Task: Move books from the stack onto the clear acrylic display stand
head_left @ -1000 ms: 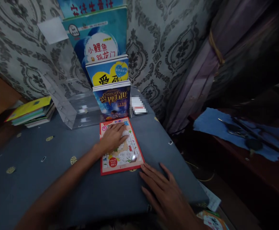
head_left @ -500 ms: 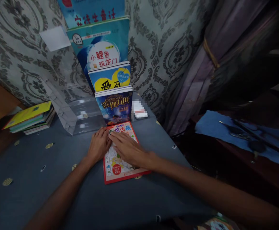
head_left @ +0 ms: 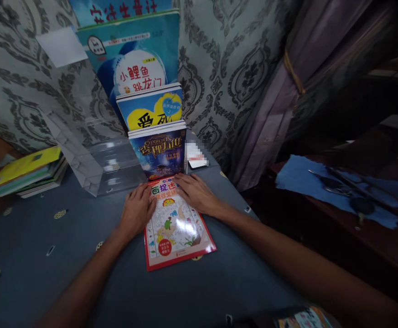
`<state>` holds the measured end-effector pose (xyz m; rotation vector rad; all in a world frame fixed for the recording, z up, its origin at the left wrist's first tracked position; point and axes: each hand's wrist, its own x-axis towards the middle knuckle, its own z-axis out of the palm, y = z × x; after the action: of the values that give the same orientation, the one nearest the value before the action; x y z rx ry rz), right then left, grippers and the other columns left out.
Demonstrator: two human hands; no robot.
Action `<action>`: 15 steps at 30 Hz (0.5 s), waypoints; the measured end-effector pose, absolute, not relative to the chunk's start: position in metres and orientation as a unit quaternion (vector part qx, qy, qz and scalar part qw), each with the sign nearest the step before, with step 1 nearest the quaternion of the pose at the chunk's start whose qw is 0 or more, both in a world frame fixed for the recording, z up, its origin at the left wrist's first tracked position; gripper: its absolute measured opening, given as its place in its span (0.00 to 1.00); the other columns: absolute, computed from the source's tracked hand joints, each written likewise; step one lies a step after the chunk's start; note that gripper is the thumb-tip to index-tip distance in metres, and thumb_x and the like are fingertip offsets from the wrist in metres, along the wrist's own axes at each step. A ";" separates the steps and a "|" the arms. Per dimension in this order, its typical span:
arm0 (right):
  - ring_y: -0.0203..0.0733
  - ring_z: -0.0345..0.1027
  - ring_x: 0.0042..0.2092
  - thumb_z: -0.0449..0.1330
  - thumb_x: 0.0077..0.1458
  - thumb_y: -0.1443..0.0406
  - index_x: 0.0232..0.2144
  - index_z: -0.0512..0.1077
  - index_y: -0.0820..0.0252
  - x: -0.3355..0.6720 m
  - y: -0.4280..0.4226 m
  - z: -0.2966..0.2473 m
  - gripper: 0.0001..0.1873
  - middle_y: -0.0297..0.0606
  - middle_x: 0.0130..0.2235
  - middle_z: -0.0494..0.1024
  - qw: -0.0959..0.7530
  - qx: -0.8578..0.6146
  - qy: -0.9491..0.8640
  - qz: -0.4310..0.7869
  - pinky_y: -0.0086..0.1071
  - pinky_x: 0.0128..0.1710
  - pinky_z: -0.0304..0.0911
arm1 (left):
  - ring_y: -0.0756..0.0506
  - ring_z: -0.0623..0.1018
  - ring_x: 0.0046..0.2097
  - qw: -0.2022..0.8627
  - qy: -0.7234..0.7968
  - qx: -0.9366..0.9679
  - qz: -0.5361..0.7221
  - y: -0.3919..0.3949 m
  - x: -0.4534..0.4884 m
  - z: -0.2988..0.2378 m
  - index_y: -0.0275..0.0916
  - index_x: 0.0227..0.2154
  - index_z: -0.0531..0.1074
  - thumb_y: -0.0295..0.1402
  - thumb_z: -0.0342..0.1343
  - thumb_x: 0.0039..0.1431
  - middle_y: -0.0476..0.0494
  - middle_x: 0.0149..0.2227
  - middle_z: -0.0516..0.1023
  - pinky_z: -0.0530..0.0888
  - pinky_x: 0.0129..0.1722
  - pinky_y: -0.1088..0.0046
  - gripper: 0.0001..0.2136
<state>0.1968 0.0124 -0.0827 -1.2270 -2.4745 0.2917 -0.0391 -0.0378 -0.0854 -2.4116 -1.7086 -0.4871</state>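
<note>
A red-bordered picture book [head_left: 174, 228] lies flat on the blue-grey tablecloth [head_left: 48, 273]. My left hand [head_left: 137, 212] rests on its upper left edge and my right hand [head_left: 196, 193] on its upper right corner, fingers curled at the edges. Whether the fingers grip under the cover is not visible. Just behind the book stands a clear stepped display rack [head_left: 96, 159] with upright books: a dark blue one [head_left: 159, 152] in front, a yellow-and-blue one [head_left: 151, 107] behind it, and a large teal one [head_left: 133, 54] at the back.
A stack of thin books with a yellow cover [head_left: 24, 171] lies at the left. Patterned wallpaper [head_left: 219, 59] and a purple curtain [head_left: 287, 91] stand behind. At right a dark wooden surface holds a blue cloth [head_left: 328, 187] with dark tools. A colourful book corner [head_left: 304, 318] shows at the bottom.
My right hand came up from the table's near edge onto the book, then slid to its upper right corner. My left hand shifted from the cover's middle to its left edge.
</note>
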 end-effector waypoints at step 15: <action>0.49 0.63 0.65 0.50 0.66 0.69 0.58 0.71 0.62 0.203 0.018 -0.088 0.21 0.46 0.62 0.74 0.219 -0.429 -0.867 0.125 0.50 0.66 0.51 | 0.35 0.71 0.62 -0.007 -0.467 -0.876 -0.120 -0.056 -0.001 -0.066 0.36 0.59 0.71 0.32 0.45 0.70 0.30 0.61 0.72 0.66 0.63 0.48 0.19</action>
<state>0.2029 0.0177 -0.0879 -1.1877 -2.4008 0.3453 -0.0012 -0.0562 -0.0663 -2.7652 -1.4724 -0.3794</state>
